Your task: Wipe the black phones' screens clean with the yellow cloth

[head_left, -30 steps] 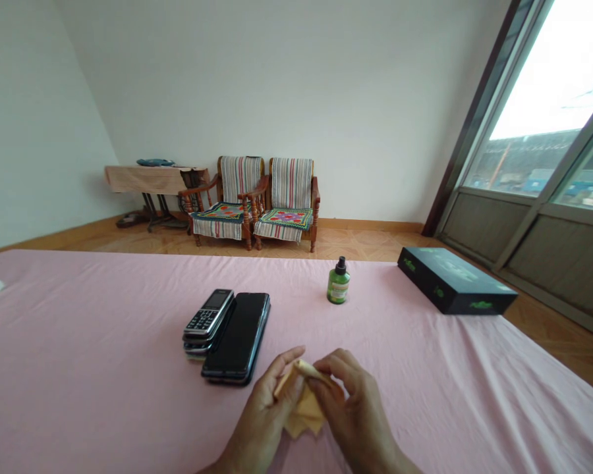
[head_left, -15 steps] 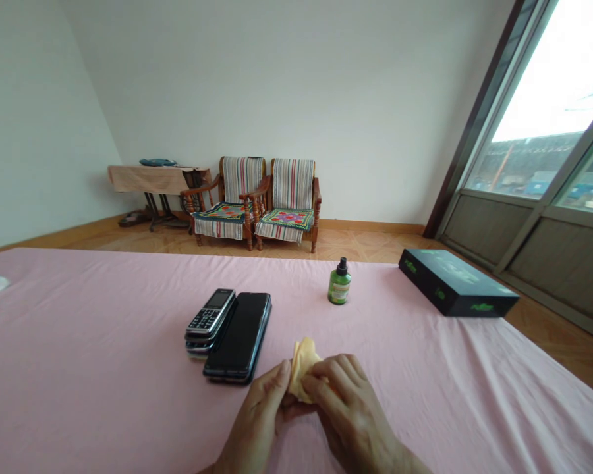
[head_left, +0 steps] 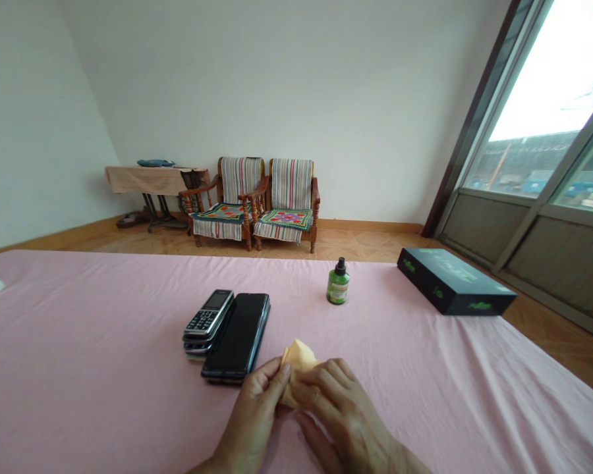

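Grip's on with both: left hand (head_left: 254,411) pinches the yellow cloth (head_left: 299,357), right hand (head_left: 343,408) clutches its other side, near the black phone (head_left: 238,336) on the pink sheet (head_left: 103,355).

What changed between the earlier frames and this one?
The right hand has shifted left over the yellow cloth, which hung down at first and now pokes up; the left hand still pinches it; nothing was released. The phones, green bottle and black box stayed put.

Home interior with cushioned wooden armchairs (head_left: 285,217)
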`<state>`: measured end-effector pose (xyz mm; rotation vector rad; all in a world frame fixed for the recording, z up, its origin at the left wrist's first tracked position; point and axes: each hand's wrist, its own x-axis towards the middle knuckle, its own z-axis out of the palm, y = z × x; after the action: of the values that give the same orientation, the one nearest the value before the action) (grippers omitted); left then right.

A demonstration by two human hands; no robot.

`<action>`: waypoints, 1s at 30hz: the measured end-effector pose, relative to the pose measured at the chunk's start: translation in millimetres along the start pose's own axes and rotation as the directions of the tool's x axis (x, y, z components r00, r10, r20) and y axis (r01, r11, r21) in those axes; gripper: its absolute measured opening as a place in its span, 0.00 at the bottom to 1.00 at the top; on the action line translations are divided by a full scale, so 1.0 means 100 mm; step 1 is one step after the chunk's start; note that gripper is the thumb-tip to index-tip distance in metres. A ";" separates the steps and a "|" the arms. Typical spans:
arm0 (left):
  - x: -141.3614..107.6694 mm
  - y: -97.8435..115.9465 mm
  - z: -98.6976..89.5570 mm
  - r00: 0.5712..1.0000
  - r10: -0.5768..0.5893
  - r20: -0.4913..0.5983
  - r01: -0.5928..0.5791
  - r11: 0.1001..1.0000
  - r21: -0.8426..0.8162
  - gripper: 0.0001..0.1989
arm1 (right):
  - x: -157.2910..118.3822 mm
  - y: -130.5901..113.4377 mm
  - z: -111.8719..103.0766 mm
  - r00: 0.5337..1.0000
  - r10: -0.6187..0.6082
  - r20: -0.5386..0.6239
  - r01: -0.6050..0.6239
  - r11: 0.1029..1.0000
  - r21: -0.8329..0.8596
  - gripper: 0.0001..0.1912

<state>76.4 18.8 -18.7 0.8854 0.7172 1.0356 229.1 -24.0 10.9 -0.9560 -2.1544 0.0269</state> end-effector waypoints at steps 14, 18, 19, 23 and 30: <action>0.01 0.02 0.01 1.000 -0.007 -0.026 0.007 1.000 0.006 0.19 | 0.00 0.79 -0.02 0.543 0.727 -0.420 -0.648 0.681 0.341 0.19; -0.01 0.03 0.03 0.999 -0.030 -0.017 0.028 0.994 -0.106 0.18 | 0.12 0.52 -0.08 0.669 0.674 -0.314 -0.585 0.738 0.337 0.13; -0.01 0.03 0.03 0.999 -0.028 -0.019 0.026 0.993 -0.113 0.17 | 0.13 0.43 -0.07 0.730 0.633 -0.255 -0.549 0.767 0.333 0.12; -0.02 0.00 0.03 0.999 -0.012 -0.041 0.007 0.993 -0.117 0.16 | 0.10 0.14 -0.01 0.804 0.573 -0.157 -0.525 0.809 0.266 0.05; -0.03 0.02 0.03 0.998 -0.017 -0.058 0.010 0.993 -0.118 0.17 | -0.02 0.35 -0.10 0.663 0.726 -0.185 -0.658 0.682 0.320 0.11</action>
<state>76.6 15.6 -15.0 0.7502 0.7033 1.0841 258.2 -3.1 5.8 -1.4930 -1.3534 0.4698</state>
